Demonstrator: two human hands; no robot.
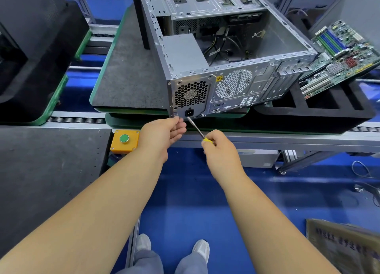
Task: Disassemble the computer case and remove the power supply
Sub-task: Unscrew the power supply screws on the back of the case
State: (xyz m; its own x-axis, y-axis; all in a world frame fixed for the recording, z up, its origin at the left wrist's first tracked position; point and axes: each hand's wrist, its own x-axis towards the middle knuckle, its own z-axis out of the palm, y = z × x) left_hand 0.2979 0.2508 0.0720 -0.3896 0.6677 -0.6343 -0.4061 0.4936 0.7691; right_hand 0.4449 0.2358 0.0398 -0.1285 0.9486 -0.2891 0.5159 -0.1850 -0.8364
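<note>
From the head view, I see the computer case (pixel 226 53) lying on its side with the panel off, on a grey padded tabletop (pixel 127 72). The power supply (pixel 185 53) sits in the near-left corner of the case, its fan grille and power socket facing me on the rear panel. A motherboard (pixel 337 55) leans on a black foam tray (pixel 314 109) at the right.

My right hand (pixel 220 148) has its fingers curled around the yellow handle of a screwdriver (pixel 195 127), whose tip points at the lower edge of the supply, just beside the socket. My left hand (pixel 164 131) is at the bottom-left corner of the rear panel, fingers loosely bent, fingertips touching the metal; I cannot tell whether they pinch a screw.

I judge the step to be undoing the supply's rear screws. I should seat the tip squarely, press along the shaft, turn slowly, and let the left hand steady the case and catch the screw.
</note>
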